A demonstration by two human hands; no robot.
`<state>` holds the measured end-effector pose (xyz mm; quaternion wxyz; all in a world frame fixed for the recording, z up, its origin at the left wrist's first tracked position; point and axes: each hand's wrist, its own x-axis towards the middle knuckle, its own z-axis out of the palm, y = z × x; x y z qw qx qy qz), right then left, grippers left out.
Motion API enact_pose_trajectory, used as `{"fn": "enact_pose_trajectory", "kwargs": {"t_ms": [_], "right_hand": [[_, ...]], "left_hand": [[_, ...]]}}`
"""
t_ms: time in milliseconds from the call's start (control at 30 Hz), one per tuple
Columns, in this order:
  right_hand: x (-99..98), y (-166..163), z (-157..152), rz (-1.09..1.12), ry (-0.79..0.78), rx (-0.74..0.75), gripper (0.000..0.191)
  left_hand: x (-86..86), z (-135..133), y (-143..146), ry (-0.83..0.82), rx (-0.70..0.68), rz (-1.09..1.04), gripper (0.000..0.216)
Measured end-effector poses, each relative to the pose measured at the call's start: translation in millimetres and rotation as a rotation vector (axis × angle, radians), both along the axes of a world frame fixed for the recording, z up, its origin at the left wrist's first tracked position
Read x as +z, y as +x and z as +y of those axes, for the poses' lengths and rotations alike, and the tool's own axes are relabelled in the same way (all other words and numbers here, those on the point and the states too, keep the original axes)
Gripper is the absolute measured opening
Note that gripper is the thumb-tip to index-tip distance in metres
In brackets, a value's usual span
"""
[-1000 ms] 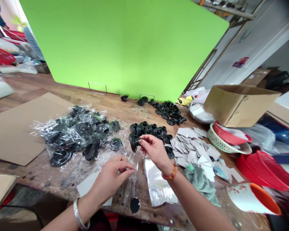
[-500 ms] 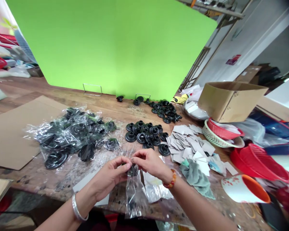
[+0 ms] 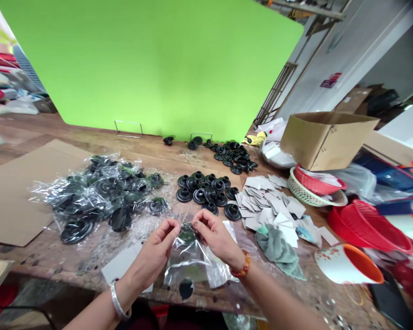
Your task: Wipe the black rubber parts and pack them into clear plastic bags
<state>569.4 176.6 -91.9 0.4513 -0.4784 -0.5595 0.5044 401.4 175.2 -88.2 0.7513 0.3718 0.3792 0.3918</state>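
My left hand (image 3: 157, 251) and my right hand (image 3: 216, 237) both pinch the top edge of a small clear plastic bag (image 3: 189, 259), held above the near table edge. A black ribbed rubber part (image 3: 187, 234) sits in the bag's mouth between my fingers. Just beyond my hands lies a cluster of loose black rubber parts (image 3: 206, 192). To the left is a heap of bagged black parts (image 3: 103, 195). A flat grey card (image 3: 122, 271) lies under my left wrist.
A pile of small grey cards (image 3: 268, 204) and a green cloth (image 3: 278, 252) lie to the right. More black parts (image 3: 236, 158) sit near the green screen. A cardboard box (image 3: 325, 137), red baskets (image 3: 368, 227), an orange-lined cup (image 3: 349, 270) and a cardboard sheet (image 3: 17, 188) surround the work area.
My right hand brought a black part from the loose cluster to the bag held by my left hand. Both hands now pinch the bag's top with the part in its mouth.
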Motion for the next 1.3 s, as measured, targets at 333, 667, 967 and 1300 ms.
{"fn": "enact_pose_trajectory", "kwargs": {"t_ms": [333,667,967,1300], "right_hand": [[16.0,12,-3,-0.222,0.214,0.060,0.006],[1.6,35,3,-0.371,0.231,-0.273,0.009],[-40.0,52,-38,-0.952,0.508,-0.121,0.015],[-64.3,40,-45,-1.098,0.580,-0.262,0.023]], "left_hand": [[19.9,22,-26,0.496,-0.231,0.420,0.014],[64.8,90,-38,0.768,0.342,0.840,0.018],[21.5,94,-66,0.863,0.632,1.116,0.049],[-27.1,-6,21,0.173,-0.317,0.499,0.029]]}}
